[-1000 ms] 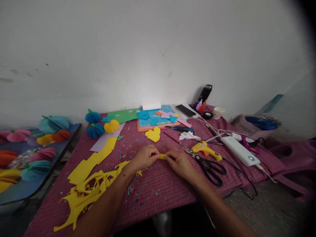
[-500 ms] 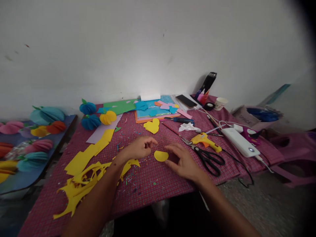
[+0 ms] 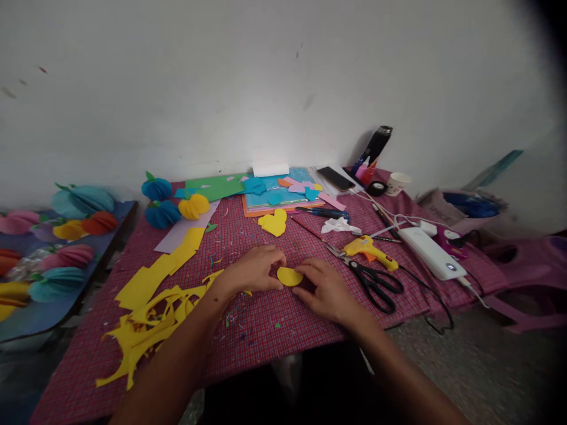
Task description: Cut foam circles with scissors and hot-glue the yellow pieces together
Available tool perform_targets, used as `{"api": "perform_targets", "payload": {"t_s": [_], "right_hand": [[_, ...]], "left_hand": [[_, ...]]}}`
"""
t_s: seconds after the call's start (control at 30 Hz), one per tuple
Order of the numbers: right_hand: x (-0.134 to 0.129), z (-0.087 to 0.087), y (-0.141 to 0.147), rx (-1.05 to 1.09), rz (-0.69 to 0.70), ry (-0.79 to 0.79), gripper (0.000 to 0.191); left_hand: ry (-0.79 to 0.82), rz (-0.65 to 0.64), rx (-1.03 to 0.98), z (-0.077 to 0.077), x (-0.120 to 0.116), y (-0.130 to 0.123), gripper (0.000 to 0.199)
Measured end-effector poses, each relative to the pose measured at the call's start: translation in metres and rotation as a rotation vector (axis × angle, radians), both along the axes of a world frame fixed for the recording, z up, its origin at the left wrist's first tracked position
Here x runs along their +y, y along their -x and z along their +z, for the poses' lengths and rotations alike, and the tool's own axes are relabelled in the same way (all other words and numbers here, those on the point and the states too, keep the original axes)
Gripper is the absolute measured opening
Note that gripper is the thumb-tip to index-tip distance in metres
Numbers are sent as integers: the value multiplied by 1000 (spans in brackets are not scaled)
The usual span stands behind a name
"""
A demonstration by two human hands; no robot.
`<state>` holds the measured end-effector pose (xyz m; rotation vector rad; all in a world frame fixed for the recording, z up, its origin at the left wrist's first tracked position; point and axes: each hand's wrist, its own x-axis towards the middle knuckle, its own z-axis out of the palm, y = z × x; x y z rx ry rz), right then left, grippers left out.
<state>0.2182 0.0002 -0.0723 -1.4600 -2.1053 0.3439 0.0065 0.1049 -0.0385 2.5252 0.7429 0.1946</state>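
Observation:
Between my two hands is a small yellow paper piece with a rounded edge, low over the front middle of the table. My left hand has its thumb and forefinger closed about the left edge of the paper. On the opposite edge, my right hand grips with thumb and bent fingers. Behind them lies a small pile of yellow paper cutouts. Black-handled scissors rest to the right of my right hand, beside a yellow glue gun. Yellow paper offcuts lie beside my left forearm.
Folded yellow paper strips and paper pumpkins occupy the left side. Coloured sheets, a phone and a paper cup stand along the back. A white power bank with cables sits right. A blue table holds more pumpkins.
Both hands have closed in on the yellow paper piece from either side. My left hand has shifted right, and its fingers now meet the paper's left edge.

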Motion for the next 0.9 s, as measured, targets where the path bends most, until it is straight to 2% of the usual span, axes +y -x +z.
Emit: {"api": "perform_targets", "payload": {"t_s": [0.1, 0.23, 0.37, 0.6, 0.77, 0.9], "right_hand": [[1, -1, -1, 38, -2, 4, 39], [2, -4, -4, 97, -34, 4, 59], [1, -6, -4, 102, -53, -4, 65], [-30, -15, -6, 46, -252, -76, 51], [-37, -13, -9, 61, -206, -63, 40], [-35, -12, -8, 35, -181, -83, 32]], "left_hand": [[-8, -9, 7, -1, 1, -1, 33], [-21, -19, 3, -2, 2, -1, 32], [-23, -36, 4, -1, 2, -1, 32], [-44, -21, 49, 1, 0, -4, 28], [-60, -21, 38, -1, 0, -4, 22], [-35, -19, 47, -3, 1, -3, 28]]}}
